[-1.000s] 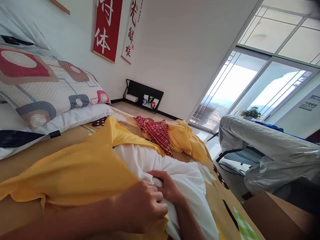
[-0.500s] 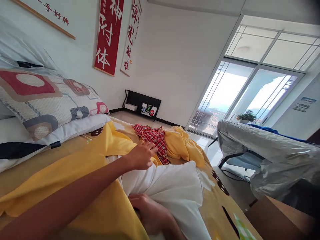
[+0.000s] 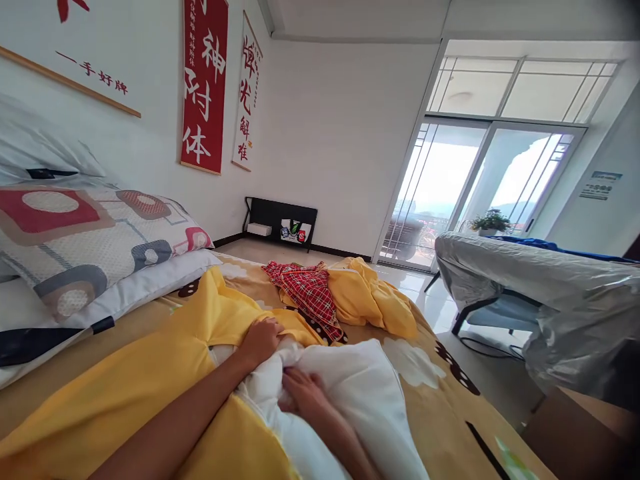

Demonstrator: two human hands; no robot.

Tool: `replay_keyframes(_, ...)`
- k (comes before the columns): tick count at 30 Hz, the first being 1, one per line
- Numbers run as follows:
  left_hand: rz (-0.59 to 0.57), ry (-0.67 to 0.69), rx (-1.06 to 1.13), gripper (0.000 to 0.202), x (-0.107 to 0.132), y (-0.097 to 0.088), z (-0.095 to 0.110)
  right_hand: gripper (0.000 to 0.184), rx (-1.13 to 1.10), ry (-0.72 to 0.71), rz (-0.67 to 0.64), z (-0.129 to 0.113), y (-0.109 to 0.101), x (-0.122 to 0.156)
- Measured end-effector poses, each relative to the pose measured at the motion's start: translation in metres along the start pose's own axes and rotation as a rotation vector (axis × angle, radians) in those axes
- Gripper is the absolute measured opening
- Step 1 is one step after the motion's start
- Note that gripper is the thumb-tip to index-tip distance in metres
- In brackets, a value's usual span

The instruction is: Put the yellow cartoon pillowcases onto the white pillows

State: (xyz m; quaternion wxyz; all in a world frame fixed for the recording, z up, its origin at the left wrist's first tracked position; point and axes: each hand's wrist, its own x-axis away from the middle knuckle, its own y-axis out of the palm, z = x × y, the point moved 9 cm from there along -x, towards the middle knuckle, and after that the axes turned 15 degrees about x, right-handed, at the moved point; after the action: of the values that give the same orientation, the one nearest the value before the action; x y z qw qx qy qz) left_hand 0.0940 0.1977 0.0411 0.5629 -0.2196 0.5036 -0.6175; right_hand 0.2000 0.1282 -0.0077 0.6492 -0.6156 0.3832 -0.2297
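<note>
A white pillow (image 3: 360, 380) lies partly inside a yellow pillowcase (image 3: 150, 373) on the bed, its right part sticking out of the opening. My left hand (image 3: 260, 341) is closed at the far edge of the opening, fingers curled over the yellow cloth and against bunched white fabric; its fingertips are partly hidden. My right hand (image 3: 304, 393) sinks into the pillow just nearer to me, fingers bent around a fold of it. The two hands are close together but apart.
Beyond the pillow lie a red plaid cloth (image 3: 313, 293) and a crumpled yellow cloth (image 3: 373, 293). A patterned pillow (image 3: 100, 233) rests on white bedding at left. A plastic-covered table (image 3: 520, 267), a chair (image 3: 500, 313) and a cardboard box (image 3: 575, 433) stand at right.
My left hand has come down from above the pillow onto the cloth edge and closed. My right hand has moved forward from the near side onto the pillow. The camera view has tilted.
</note>
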Motion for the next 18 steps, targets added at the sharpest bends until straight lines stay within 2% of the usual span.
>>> replay_keyframes(2,0.028,0.050,-0.033,0.025,0.000,-0.012,0.019,0.041,0.079,0.023,-0.010,-0.010,0.041,-0.011)
replay_keyframes(3,0.042,0.085,-0.057,0.024,0.001,-0.018,0.031,0.041,0.112,0.047,-0.009,-0.012,0.054,-0.014)
replay_keyframes(4,0.049,0.127,-0.088,0.023,0.004,-0.022,0.044,0.042,0.131,0.067,-0.009,-0.012,0.061,-0.015)
replay_keyframes(6,0.030,0.215,-0.166,0.021,0.014,-0.024,0.066,0.044,0.129,0.079,-0.011,-0.010,0.059,-0.014)
replay_keyframes(8,-0.036,0.282,-0.230,0.018,0.030,-0.014,0.075,0.043,0.071,0.085,0.004,-0.007,0.040,-0.011)
replay_keyframes(9,-0.070,0.288,-0.238,0.018,0.038,-0.008,0.072,0.041,0.024,0.082,0.011,-0.006,0.026,-0.008)
replay_keyframes(12,-0.095,0.187,-0.168,0.019,0.058,0.005,0.047,0.040,-0.126,-0.018,-0.081,-0.007,-0.013,0.003)
replay_keyframes(14,-0.069,0.087,-0.092,0.018,0.066,0.005,0.029,0.048,-0.203,-0.071,-0.191,0.005,-0.037,0.019)
replay_keyframes(16,-0.067,0.045,-0.036,0.015,0.070,0.001,0.021,0.057,-0.230,0.038,-0.193,0.045,-0.063,0.039)
replay_keyframes(18,-0.162,0.061,0.001,0.013,0.071,0.000,0.024,0.062,-0.167,0.311,-0.029,0.112,-0.090,0.063)
